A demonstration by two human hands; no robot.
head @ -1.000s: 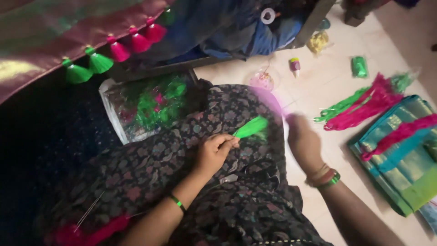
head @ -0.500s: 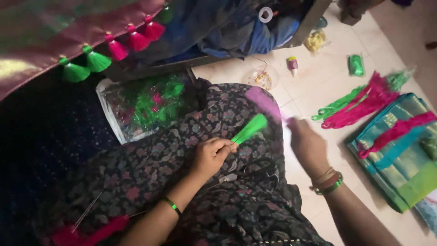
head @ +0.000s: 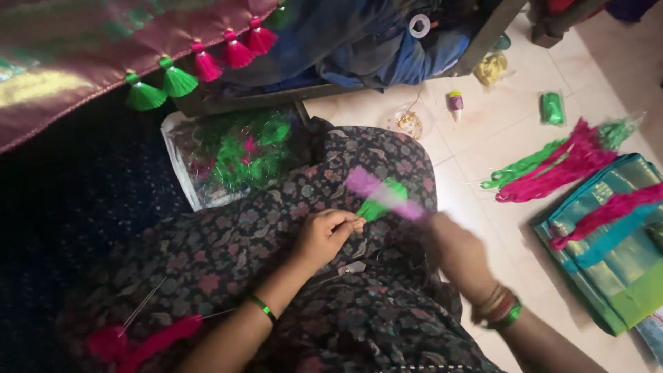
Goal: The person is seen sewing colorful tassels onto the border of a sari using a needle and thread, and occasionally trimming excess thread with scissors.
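I see the left hand pinched shut on a bright green tassel, fanned threads pointing up-right, over the floral-print lap. The right hand sits just beside it with a blurred pink tassel; its grip I can't make out.

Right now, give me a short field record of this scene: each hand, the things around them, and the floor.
left hand: pinches a green tassel over the lap
right hand: blurred, beside a pink thread bundle; grip unclear
lap: dark floral cloth
bag: clear plastic bag of green and pink tassels, by the knee
cloth edge: pink fabric with green and pink tassels hanging
floor: loose pink and green threads, folded green cloth
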